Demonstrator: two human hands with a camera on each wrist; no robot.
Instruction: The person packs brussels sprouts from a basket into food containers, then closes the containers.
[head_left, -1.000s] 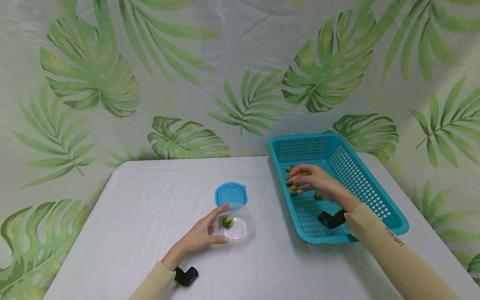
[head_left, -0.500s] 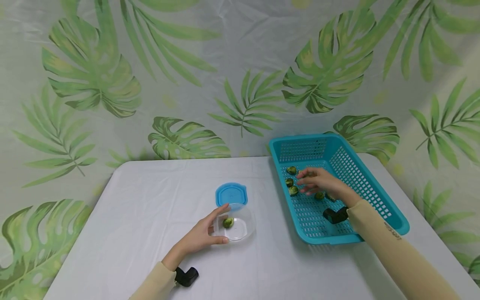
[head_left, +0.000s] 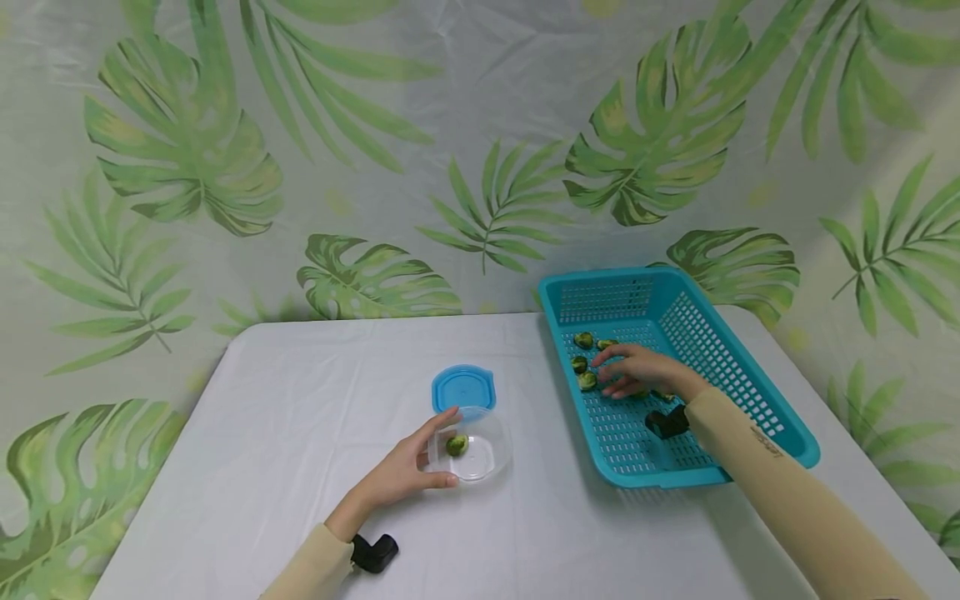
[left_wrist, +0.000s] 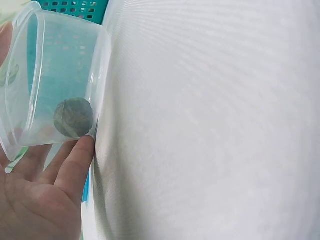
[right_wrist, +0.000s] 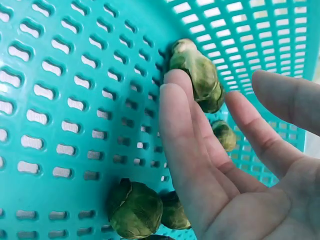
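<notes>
My left hand [head_left: 401, 473] grips a clear plastic container [head_left: 491, 454] from its left side, thumb and fingers round the wall. One Brussels sprout [head_left: 457, 445] lies inside; in the left wrist view this sprout [left_wrist: 74, 119] shows through the wall. My right hand [head_left: 647, 371] hovers low inside the blue basket [head_left: 652, 481], fingers loosely bent and apart, nothing between them. Around it lie several sprouts [head_left: 587, 381]. The right wrist view has one sprout [right_wrist: 134, 210] below the fingers and a paler sprout [right_wrist: 197, 70] beyond the fingertips; the hand partly covers others.
Just behind the container lies a blue lid [head_left: 462, 388], flat on the white tablecloth [head_left: 322, 392]. The basket's perforated walls rise round the right hand. A leaf-patterned cloth [head_left: 495, 108] hangs behind the table.
The right hand has shifted rightward, then slightly nearer, within the basket, uncovering sprouts at the basket's left side. The left hand and container have stayed in place.
</notes>
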